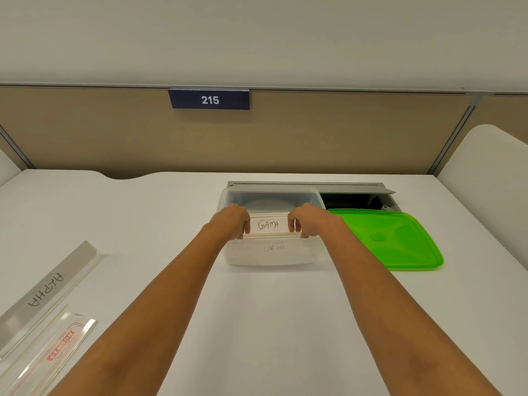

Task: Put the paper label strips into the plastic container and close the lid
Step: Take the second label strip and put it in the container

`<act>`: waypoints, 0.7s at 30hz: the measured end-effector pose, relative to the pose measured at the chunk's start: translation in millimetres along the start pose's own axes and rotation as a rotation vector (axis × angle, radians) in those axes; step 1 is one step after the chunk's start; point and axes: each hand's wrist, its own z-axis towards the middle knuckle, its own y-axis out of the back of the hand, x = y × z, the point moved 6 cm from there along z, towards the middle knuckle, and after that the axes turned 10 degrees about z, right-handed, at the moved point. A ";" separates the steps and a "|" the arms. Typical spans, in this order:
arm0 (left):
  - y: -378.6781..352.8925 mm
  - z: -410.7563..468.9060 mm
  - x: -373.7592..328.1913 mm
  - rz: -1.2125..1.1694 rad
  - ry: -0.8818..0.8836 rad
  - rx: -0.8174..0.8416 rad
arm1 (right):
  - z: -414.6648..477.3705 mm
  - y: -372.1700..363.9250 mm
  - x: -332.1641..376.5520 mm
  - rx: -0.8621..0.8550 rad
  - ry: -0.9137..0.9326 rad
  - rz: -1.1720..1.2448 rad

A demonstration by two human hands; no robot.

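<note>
Holders (48, 292) lie far left on desk (271, 324), one reading ALPHA; left hand (231, 221) and right hand (307, 220) each pinch an end of GAMA strip (268, 224) over open container (270, 252); another strip shows through its front wall; green lid (391, 238) flat just right.

Desk (271, 324): open centre and near edge.
Obstacles: plastic container (271, 255) and green lid (400, 241) toward far edge; clear label holders (48, 304) at near-left corner; cable tray (357, 195) behind.
</note>
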 end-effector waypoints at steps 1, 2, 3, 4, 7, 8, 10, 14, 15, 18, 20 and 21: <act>-0.5 0.2 0.1 -0.002 0.001 -0.003 | -0.2 -0.1 -0.2 -0.003 -0.002 0.002; -0.7 0.2 0.4 -0.003 0.002 -0.004 | -0.7 -0.3 -0.5 -0.006 -0.004 0.007; -0.9 -0.2 0.4 -0.005 0.004 -0.005 | -1.1 -0.4 -0.8 -0.009 -0.005 0.013; -0.4 -0.8 0.4 -0.007 0.006 -0.009 | -1.4 -0.4 -1.0 -0.013 -0.006 0.021; 2.8 -3.6 0.2 -0.017 0.018 -0.050 | -3.7 -1.1 -1.7 -0.009 -0.016 0.040; 4.4 -5.3 -0.2 -0.016 0.019 -0.067 | -5.1 -1.1 -1.6 -0.008 -0.020 0.045; 7.1 -9.2 -0.7 -0.012 0.024 -0.088 | -9.3 0.4 -0.9 -0.014 -0.026 0.054; 13.2 -20.4 -2.2 -0.008 0.063 -0.098 | -24.0 7.9 1.5 -0.061 -0.032 0.078; 14.8 -23.7 -3.5 -0.009 0.071 -0.101 | -29.2 9.7 2.2 -0.075 -0.033 0.083; 18.8 -35.1 -7.4 -0.001 0.081 -0.108 | -45.8 13.0 3.7 -0.119 -0.031 0.087; 20.3 -44.8 -10.1 0.005 0.090 -0.121 | -57.7 13.8 4.5 -0.157 -0.028 0.095; 19.8 -49.8 -12.0 0.003 0.091 -0.123 | -63.7 13.6 5.0 -0.177 -0.026 0.098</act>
